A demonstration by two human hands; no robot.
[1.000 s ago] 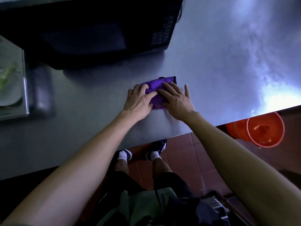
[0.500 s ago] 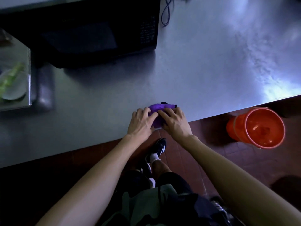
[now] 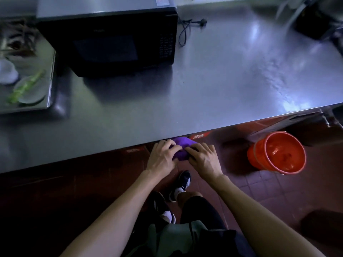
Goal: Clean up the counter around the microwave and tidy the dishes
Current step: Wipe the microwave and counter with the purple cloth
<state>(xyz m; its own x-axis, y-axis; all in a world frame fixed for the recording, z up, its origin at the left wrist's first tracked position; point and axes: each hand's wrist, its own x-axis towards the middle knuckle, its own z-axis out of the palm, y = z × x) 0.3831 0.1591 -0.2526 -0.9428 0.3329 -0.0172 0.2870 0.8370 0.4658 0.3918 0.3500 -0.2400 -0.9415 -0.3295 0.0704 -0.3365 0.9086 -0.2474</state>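
Observation:
A purple cloth (image 3: 181,147) is bunched between both hands, just off the front edge of the steel counter (image 3: 213,93) and over the floor. My left hand (image 3: 163,157) grips its left side with curled fingers. My right hand (image 3: 203,158) grips its right side the same way. A black microwave (image 3: 115,41) stands at the back of the counter. At the far left a metal tray (image 3: 49,86) carries a plate (image 3: 35,98) with a green item and a white bowl (image 3: 7,73).
An orange bucket (image 3: 278,153) stands on the red tiled floor to the right, under the counter edge. The microwave's cord (image 3: 182,33) lies beside it. A dark appliance (image 3: 319,17) sits at the back right. My feet are below the hands.
Both hands dragged the purple cloth toward me across the counter and past its front edge; it now hangs over the floor, bunched up.

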